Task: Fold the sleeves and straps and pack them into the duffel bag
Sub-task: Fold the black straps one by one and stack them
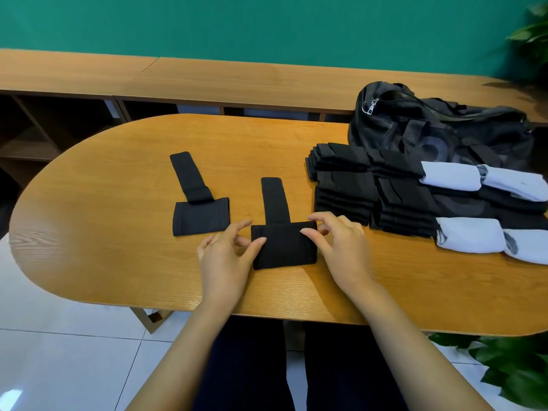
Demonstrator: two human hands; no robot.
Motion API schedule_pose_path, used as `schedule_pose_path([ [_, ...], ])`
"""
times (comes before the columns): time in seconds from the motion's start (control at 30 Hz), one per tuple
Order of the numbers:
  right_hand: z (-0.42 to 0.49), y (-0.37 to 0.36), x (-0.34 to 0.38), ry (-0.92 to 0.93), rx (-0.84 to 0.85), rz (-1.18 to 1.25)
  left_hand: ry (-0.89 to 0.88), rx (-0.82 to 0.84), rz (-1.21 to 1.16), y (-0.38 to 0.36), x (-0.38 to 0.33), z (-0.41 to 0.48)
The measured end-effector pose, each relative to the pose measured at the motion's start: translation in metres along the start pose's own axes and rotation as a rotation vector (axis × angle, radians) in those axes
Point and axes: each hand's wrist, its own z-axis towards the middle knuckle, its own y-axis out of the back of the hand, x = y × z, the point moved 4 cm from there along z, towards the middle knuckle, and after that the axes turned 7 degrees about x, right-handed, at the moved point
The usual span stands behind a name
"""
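Observation:
A black strap (283, 241) lies flat on the oval wooden table (118, 262), a wide pad with a narrow tail pointing away from me. My left hand (226, 256) touches the pad's left edge with thumb and fingertips. My right hand (338, 247) touches its right top corner the same way. A second black strap (198, 215) of the same shape lies to the left, untouched. The black duffel bag (439, 129) sits slumped at the far right of the table.
Stacks of folded black pieces (370, 191) sit between the strap and the bag, with several rolled white sleeves (471, 238) beside them. A long wooden bench (207, 78) runs behind the table. Green plants (510, 369) stand at the right.

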Motion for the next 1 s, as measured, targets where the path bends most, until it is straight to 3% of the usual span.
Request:
schedule_pose_path([
  [0.13,0.004,-0.005,-0.001,0.068,0.020,-0.157,0.018,-0.004,0.067,0.001,0.000,0.002],
  [0.23,0.000,-0.007,-0.002,0.143,0.083,-0.224,-0.082,0.059,0.152,0.002,0.002,0.003],
  [0.43,-0.008,-0.026,-0.011,0.235,0.394,-0.264,-0.314,0.468,0.251,-0.014,0.012,0.010],
  [0.5,-0.011,-0.033,-0.016,0.214,0.446,-0.256,-0.334,0.525,0.266,-0.020,0.015,0.011],
  [1.0,-0.013,-0.037,-0.021,0.220,0.390,-0.194,-0.358,0.448,0.287,-0.023,0.015,0.009],
])
